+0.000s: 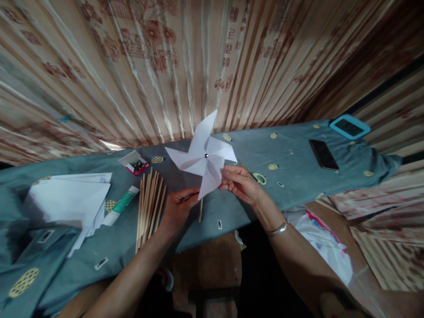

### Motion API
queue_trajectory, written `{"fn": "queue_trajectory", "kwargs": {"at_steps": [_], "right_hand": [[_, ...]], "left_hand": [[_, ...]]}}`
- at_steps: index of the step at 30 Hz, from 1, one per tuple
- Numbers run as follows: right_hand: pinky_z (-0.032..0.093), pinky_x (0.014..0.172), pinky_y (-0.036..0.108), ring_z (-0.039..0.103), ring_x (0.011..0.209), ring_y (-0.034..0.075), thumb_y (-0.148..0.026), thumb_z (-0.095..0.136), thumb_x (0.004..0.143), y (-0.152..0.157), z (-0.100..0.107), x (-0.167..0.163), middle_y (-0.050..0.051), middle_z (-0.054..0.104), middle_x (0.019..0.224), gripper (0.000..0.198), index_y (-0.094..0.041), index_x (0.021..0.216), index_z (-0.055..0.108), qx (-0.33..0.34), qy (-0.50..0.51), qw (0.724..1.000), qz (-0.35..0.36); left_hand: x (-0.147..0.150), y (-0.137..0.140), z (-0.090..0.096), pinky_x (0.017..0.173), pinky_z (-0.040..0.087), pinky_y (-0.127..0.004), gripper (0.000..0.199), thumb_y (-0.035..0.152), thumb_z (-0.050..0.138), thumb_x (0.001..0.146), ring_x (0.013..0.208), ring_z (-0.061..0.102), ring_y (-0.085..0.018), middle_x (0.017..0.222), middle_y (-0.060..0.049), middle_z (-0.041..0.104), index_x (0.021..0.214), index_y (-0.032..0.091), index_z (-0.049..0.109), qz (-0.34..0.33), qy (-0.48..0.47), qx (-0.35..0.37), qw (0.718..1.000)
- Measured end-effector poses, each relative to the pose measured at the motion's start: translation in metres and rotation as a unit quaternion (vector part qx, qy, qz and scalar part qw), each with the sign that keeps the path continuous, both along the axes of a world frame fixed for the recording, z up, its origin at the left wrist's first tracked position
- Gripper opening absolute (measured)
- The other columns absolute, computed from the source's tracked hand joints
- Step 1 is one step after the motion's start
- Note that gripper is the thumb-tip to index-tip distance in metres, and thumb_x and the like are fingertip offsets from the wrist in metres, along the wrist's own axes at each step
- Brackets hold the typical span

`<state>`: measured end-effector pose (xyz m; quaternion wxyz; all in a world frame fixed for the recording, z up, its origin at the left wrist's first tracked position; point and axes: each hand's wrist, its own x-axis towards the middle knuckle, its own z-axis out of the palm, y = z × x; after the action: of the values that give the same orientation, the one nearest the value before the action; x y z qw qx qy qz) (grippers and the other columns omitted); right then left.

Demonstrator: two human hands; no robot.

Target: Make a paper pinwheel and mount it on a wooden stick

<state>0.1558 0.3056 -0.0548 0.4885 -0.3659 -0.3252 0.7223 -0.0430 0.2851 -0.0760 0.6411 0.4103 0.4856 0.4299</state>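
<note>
The left hand [180, 206] pinches at the lower blade of a white, four-bladed paper pinwheel [198, 162] with a silvery centre, though I cannot tell whether it grips paper or the thin wooden stick [200, 213] behind. The right hand [240, 183] pinches a blade's edge, so the pinwheel sits between both hands, above the table. Too hard a pull could crease the blades or tear them at the centre. Farther off, an open red-and-white cardboard box [143, 170] holds small, dark, shiny pieces [137, 164].
</note>
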Motion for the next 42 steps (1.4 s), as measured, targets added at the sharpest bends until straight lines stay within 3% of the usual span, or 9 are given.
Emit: {"fn": "queue_trajectory", "kwargs": {"at_steps": [14, 24, 30, 34, 39, 42], "right_hand": [[0.052, 0.052, 0.011, 0.069, 0.056, 0.007, -0.046, 0.089, 0.061, -0.003, 0.004, -0.008, 0.001, 0.076, 0.067, 0.035, -0.016, 0.07, 0.074, 0.012, -0.054, 0.998, 0.01], [0.044, 0.047, 0.015, 0.058, 0.046, 0.004, -0.05, 0.089, 0.058, -0.006, 0.002, -0.018, -0.001, 0.071, 0.058, 0.04, -0.016, 0.064, 0.07, 0.013, -0.11, 0.994, -0.004], [0.036, 0.04, 0.017, 0.052, 0.041, 0.005, -0.053, 0.088, 0.06, -0.006, 0.011, 0.0, 0.0, 0.068, 0.054, 0.041, -0.016, 0.066, 0.072, 0.035, -0.104, 0.994, 0.006], [0.028, 0.036, 0.018, 0.042, 0.038, 0.004, -0.053, 0.089, 0.056, -0.002, 0.017, 0.021, -0.002, 0.062, 0.048, 0.04, -0.018, 0.059, 0.07, 0.058, -0.083, 0.993, -0.061], [0.029, 0.039, 0.021, 0.043, 0.042, 0.007, -0.05, 0.088, 0.059, -0.001, 0.016, 0.031, 0.0, 0.064, 0.054, 0.035, -0.019, 0.063, 0.071, 0.066, -0.13, 0.984, -0.106], [0.027, 0.04, 0.022, 0.039, 0.043, 0.006, -0.047, 0.087, 0.061, 0.002, 0.015, 0.036, -0.001, 0.064, 0.057, 0.031, -0.021, 0.063, 0.07, 0.089, -0.126, 0.971, -0.181]], "left_hand": [[0.002, 0.001, -0.005, 0.099, 0.05, -0.045, 0.03, 0.032, 0.084, 0.064, 0.091, 0.072, -0.027, 0.091, -0.01, 0.079, 0.088, 0.015, 0.08, -0.02, -0.016, 0.026, 0.999], [0.001, 0.003, -0.006, 0.09, 0.055, -0.04, 0.022, 0.029, 0.082, 0.063, 0.086, 0.073, -0.024, 0.086, -0.008, 0.079, 0.083, 0.019, 0.081, -0.007, 0.02, 0.055, 0.998], [-0.001, 0.004, 0.002, 0.086, 0.057, -0.038, 0.019, 0.028, 0.083, 0.06, 0.081, 0.073, -0.023, 0.081, -0.006, 0.079, 0.077, 0.02, 0.081, 0.017, 0.023, 0.048, 0.998], [-0.001, 0.003, 0.006, 0.088, 0.057, -0.039, 0.021, 0.029, 0.085, 0.057, 0.083, 0.073, -0.024, 0.081, -0.005, 0.079, 0.076, 0.021, 0.08, 0.026, 0.021, 0.032, 0.999], [0.001, 0.003, 0.005, 0.088, 0.057, -0.039, 0.021, 0.029, 0.086, 0.055, 0.082, 0.073, -0.023, 0.08, -0.005, 0.079, 0.074, 0.021, 0.08, 0.033, -0.008, 0.016, 0.999], [0.001, 0.003, 0.003, 0.086, 0.057, -0.038, 0.022, 0.029, 0.085, 0.056, 0.081, 0.072, -0.023, 0.08, -0.006, 0.079, 0.075, 0.02, 0.081, 0.024, -0.005, 0.011, 1.0]]}}
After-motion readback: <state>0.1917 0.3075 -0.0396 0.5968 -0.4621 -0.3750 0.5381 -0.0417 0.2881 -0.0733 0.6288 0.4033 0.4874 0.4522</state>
